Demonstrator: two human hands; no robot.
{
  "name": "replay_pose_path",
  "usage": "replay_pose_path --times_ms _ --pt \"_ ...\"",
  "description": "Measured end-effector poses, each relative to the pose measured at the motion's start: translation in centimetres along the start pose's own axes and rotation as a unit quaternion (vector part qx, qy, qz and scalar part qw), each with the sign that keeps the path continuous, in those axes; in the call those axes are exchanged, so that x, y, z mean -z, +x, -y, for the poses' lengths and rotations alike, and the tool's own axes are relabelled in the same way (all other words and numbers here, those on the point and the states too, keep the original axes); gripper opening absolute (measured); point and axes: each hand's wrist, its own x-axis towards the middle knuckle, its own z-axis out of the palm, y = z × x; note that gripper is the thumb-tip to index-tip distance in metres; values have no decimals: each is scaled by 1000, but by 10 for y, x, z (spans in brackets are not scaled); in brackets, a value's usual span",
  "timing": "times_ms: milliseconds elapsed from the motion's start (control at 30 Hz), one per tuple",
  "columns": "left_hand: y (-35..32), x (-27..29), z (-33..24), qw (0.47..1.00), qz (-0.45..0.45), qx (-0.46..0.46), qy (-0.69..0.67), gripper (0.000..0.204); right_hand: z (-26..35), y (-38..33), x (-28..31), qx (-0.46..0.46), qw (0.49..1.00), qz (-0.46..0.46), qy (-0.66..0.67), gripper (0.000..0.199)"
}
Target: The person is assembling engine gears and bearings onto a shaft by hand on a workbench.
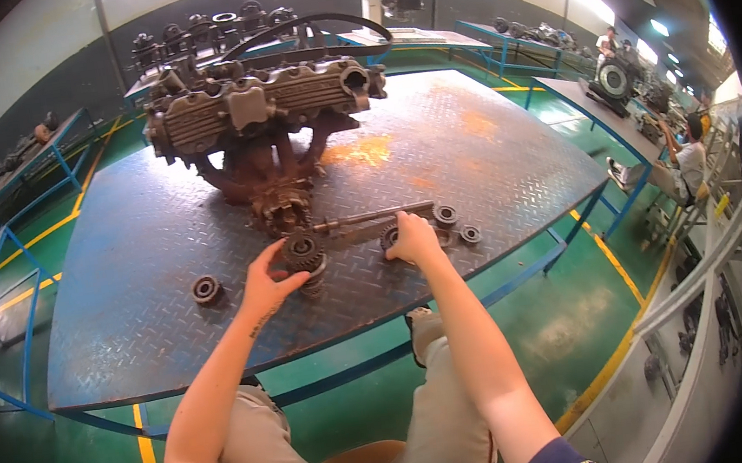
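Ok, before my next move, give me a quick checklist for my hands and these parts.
1. Left hand at the upright gear stack: ok.
2. Left-hand grip secure: cannot tell.
3. Right hand on the toothed gear: ok.
4. Loose bearing clear of both hands: ok, it lies apart, left of the left hand.
5. Space around the right hand clear: not ok; a long shaft lies just beyond, a small gear to its right.

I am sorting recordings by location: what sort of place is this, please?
Probably a mechanical workshop: a ribbed brownish metal engine-like assembly stands on a blue-framed, diamond-patterned metal table, and other blue-framed benches hold dark metal parts.
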Motion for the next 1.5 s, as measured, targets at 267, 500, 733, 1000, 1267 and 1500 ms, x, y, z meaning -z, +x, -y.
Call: replay_pose_path --times_ms 267,500,733,1000,1267,1500 --pt "-5 -4 -3 1000 6 1 17 72 57 -13 14 38 993 -73 83 72" --pt "-4 -2 -18 1000 -17 -13 13 77 107 -30 54 132 930 -144 312 88" --pt "4 -3 -24 997 -22 -50 55 69 139 -21 54 213 884 -136 394 90" --pt "-1 -3 -18 991 -47 -29 126 65 147 -29 54 230 896 -129 359 89" --pt "-4 -5 2 996 -54 -28 58 57 148 -38 53 226 924 -88 295 95" --pt "2 0 -19 999 -18 -26 32 41 151 -34 46 253 911 -70 317 93"
